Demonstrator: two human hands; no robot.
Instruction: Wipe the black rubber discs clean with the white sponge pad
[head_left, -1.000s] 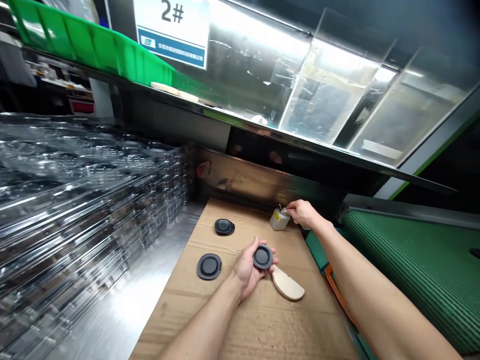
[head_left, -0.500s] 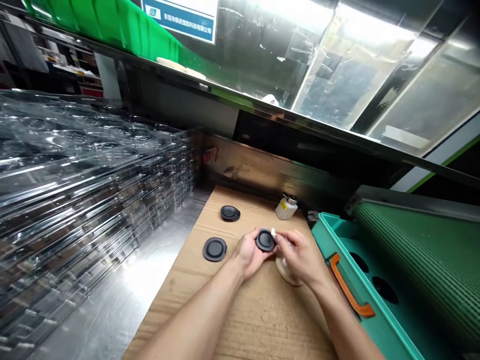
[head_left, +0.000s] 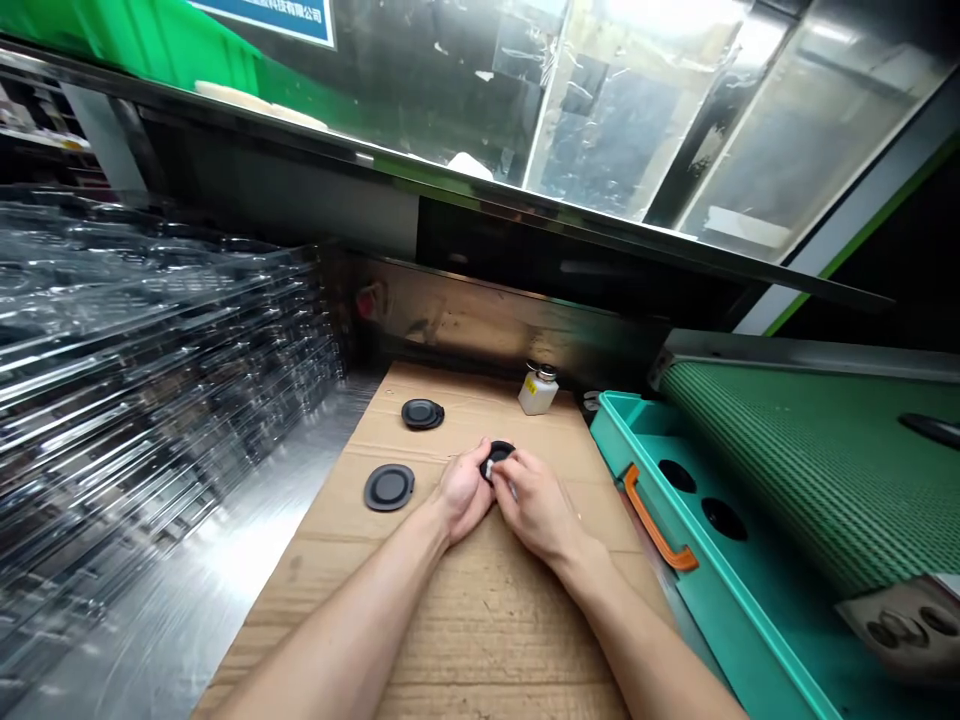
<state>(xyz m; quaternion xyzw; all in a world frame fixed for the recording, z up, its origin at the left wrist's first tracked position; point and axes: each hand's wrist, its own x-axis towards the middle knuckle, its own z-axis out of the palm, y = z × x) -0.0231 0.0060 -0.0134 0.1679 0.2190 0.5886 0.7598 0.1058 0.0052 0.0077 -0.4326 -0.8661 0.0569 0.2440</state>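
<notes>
Our left hand [head_left: 465, 490] curls nearly shut around a black rubber disc [head_left: 499, 452], partly hiding it. Our right hand [head_left: 534, 505] pinches a small white swab [head_left: 488, 468] against that disc. Both rest over a cardboard sheet [head_left: 457, 620]. On it lie a second disc [head_left: 422, 413] at 11 o'clock and a third disc [head_left: 389, 487] at 9 o'clock, with a white bottle [head_left: 538, 392] at 12 o'clock. A teal tray [head_left: 645, 500] sits at 3 o'clock, and stacked clear plastic trays [head_left: 165, 370] rise at 9 o'clock, beyond the sheet.

Black disc [head_left: 501, 449] half hidden, white tip [head_left: 488, 468] unclear
</notes>
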